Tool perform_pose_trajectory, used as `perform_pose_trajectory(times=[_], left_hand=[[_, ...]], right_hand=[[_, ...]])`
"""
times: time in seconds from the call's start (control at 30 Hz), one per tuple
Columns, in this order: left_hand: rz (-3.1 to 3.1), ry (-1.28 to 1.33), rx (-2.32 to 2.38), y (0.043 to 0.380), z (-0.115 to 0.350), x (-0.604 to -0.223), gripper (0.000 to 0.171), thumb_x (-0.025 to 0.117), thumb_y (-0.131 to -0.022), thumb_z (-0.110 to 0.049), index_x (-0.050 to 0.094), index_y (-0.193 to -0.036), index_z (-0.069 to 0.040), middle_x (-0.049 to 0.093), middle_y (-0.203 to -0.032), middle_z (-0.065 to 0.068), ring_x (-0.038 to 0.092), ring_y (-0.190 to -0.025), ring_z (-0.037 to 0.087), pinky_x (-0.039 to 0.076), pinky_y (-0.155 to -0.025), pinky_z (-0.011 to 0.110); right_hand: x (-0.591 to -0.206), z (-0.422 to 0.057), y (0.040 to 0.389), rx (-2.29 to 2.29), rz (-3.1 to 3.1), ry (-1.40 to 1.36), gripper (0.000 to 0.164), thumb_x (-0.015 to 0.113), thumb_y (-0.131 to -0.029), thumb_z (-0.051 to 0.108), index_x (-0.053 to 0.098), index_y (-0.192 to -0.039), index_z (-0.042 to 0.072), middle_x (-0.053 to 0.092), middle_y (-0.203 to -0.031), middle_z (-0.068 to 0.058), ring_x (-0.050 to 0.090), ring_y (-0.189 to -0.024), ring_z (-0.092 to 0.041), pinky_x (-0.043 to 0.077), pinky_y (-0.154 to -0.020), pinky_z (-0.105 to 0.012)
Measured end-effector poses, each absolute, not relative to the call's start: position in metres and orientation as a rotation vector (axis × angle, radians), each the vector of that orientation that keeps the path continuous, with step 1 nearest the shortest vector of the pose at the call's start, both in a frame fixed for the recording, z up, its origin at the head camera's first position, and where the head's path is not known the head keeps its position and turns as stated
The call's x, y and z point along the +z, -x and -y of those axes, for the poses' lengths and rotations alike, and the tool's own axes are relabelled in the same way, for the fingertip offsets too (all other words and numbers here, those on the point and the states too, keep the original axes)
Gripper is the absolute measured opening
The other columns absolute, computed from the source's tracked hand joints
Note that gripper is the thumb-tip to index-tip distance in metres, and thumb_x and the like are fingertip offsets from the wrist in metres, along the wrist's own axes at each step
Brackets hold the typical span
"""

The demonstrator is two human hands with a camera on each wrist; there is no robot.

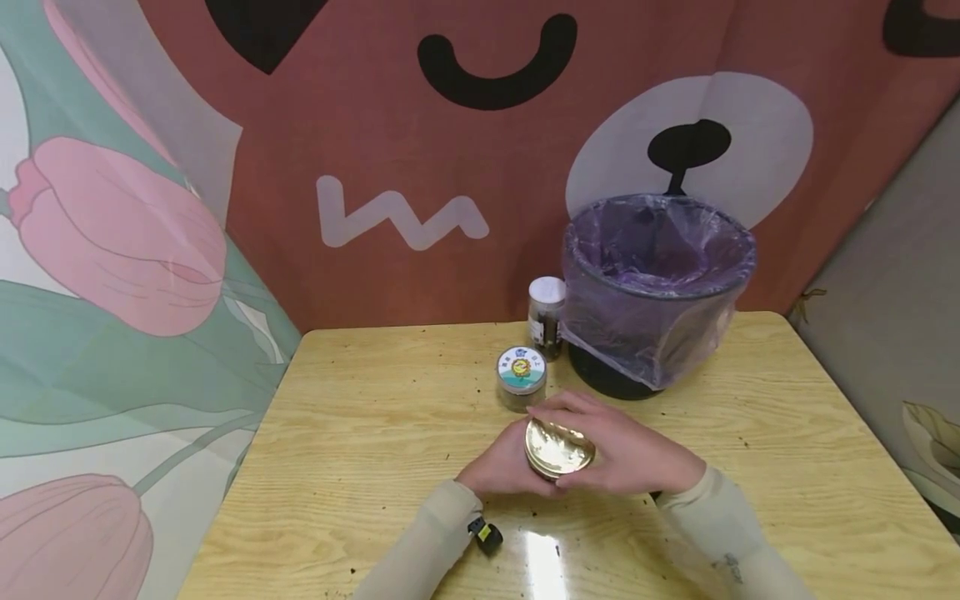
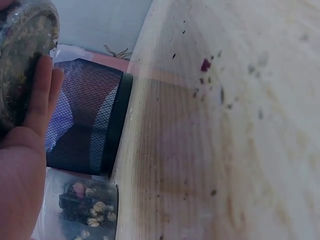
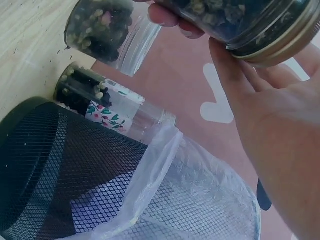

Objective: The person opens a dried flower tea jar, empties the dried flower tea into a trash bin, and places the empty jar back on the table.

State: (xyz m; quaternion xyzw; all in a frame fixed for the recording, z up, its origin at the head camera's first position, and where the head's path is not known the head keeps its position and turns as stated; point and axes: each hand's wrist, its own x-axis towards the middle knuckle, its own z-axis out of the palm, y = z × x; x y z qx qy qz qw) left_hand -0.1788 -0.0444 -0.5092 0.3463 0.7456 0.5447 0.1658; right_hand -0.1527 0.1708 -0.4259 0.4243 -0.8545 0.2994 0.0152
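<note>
Both hands hold a clear jar (image 3: pixel 215 17) with a shiny gold lid (image 1: pixel 558 448), raised over the table. My left hand (image 1: pixel 504 465) wraps the jar's body from the left; in the left wrist view its fingers lie along the jar's see-through base (image 2: pixel 22 60), with dried bits inside. From the right, my right hand (image 1: pixel 618 446) grips the lid's edge with thumb and fingers. Just beyond the hands stands a second jar (image 1: pixel 521 379) with a printed, colourful lid. Dried buds and dark pieces fill its lower part (image 3: pixel 97 27).
A taller white-lidded jar (image 1: pixel 547 317) with a floral label stands behind, against a black mesh bin (image 1: pixel 611 379) lined with a purple bag (image 1: pixel 660 325). Dark crumbs dot the wooden table (image 1: pixel 375 417). A patterned cloth (image 1: pixel 390 283) hangs at the back.
</note>
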Motion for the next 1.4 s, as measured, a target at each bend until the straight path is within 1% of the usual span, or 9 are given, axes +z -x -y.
perform_pose_trajectory(times=[0.17,0.3,0.5,0.63,0.87,0.97,1.1,1.27,1.4], left_hand=[[-2.062,-1.021,1.588,0.180,0.043,-0.508,0.104,0.093,-0.067,-0.003,0.041,-0.154,-0.024,0.058,-0.142,-0.005,0.057,-0.130,0.009,0.042,-0.117,0.030],[-2.024,-1.021,1.571,0.179,0.044,-0.507,0.107,0.094,-0.066,-0.003,0.038,-0.155,-0.025,0.057,-0.144,-0.005,0.056,-0.131,0.008,0.040,-0.118,0.030],[-1.948,-1.070,1.551,0.180,0.044,-0.506,0.105,0.094,-0.067,-0.003,0.038,-0.154,-0.022,0.056,-0.144,-0.003,0.055,-0.132,0.009,0.040,-0.119,0.030],[-1.946,-1.077,1.508,0.181,0.044,-0.506,0.106,0.094,-0.066,-0.001,0.038,-0.154,-0.021,0.056,-0.147,-0.001,0.054,-0.134,0.008,0.037,-0.121,0.030],[-1.953,-1.021,1.490,0.180,0.047,-0.505,0.102,0.094,-0.066,0.002,0.044,-0.152,-0.024,0.060,-0.145,0.000,0.056,-0.132,0.007,0.036,-0.121,0.030],[-1.957,-1.022,1.505,0.180,0.049,-0.504,0.099,0.094,-0.067,0.001,0.046,-0.150,-0.023,0.061,-0.142,0.001,0.057,-0.129,0.007,0.039,-0.119,0.030],[-1.976,-1.033,1.518,0.182,0.050,-0.505,0.098,0.095,-0.067,-0.003,0.045,-0.150,-0.021,0.060,-0.141,-0.001,0.057,-0.129,0.008,0.040,-0.118,0.030],[-2.001,-1.040,1.545,0.183,0.052,-0.507,0.100,0.095,-0.066,-0.004,0.045,-0.151,-0.019,0.059,-0.142,-0.001,0.056,-0.131,0.009,0.041,-0.119,0.031],[-2.022,-1.012,1.544,0.183,0.054,-0.506,0.093,0.095,-0.066,-0.003,0.050,-0.146,-0.019,0.061,-0.138,-0.001,0.057,-0.128,0.008,0.042,-0.118,0.030]], right_hand=[[-0.427,-0.174,0.154,0.963,2.662,-1.364,0.088,0.091,-0.077,0.027,0.050,-0.153,0.013,0.053,-0.150,0.002,0.053,-0.137,-0.022,0.050,-0.109,-0.048],[-0.426,-0.178,0.156,1.059,2.658,-1.425,0.088,0.089,-0.079,0.028,0.047,-0.156,0.019,0.051,-0.152,0.003,0.051,-0.139,-0.021,0.048,-0.112,-0.045],[-0.426,-0.184,0.158,1.268,2.632,-1.510,0.087,0.088,-0.080,0.032,0.047,-0.156,0.020,0.050,-0.155,0.003,0.047,-0.143,-0.019,0.039,-0.119,-0.032],[-0.421,-0.190,0.157,1.353,2.641,-1.533,0.085,0.087,-0.084,0.028,0.045,-0.157,0.020,0.047,-0.158,0.000,0.042,-0.147,-0.016,0.037,-0.120,-0.030],[-0.409,-0.197,0.154,1.385,2.628,-1.474,0.083,0.086,-0.085,0.025,0.045,-0.157,0.021,0.044,-0.161,0.001,0.037,-0.151,-0.015,0.038,-0.119,-0.037],[-0.410,-0.196,0.156,1.344,2.605,-1.460,0.081,0.085,-0.086,0.025,0.045,-0.157,0.019,0.045,-0.159,0.000,0.041,-0.147,-0.017,0.042,-0.116,-0.040],[-0.413,-0.195,0.159,1.282,2.589,-1.397,0.082,0.085,-0.087,0.025,0.044,-0.157,0.021,0.046,-0.155,0.002,0.045,-0.141,-0.015,0.047,-0.110,-0.039],[-0.417,-0.198,0.160,1.260,2.614,-1.273,0.084,0.086,-0.086,0.025,0.043,-0.158,0.024,0.043,-0.150,0.006,0.045,-0.136,-0.012,0.049,-0.109,-0.038],[-0.418,-0.199,0.161,1.261,2.649,-1.130,0.077,0.085,-0.087,0.028,0.048,-0.154,0.022,0.042,-0.144,0.006,0.046,-0.131,-0.015,0.050,-0.107,-0.047]])
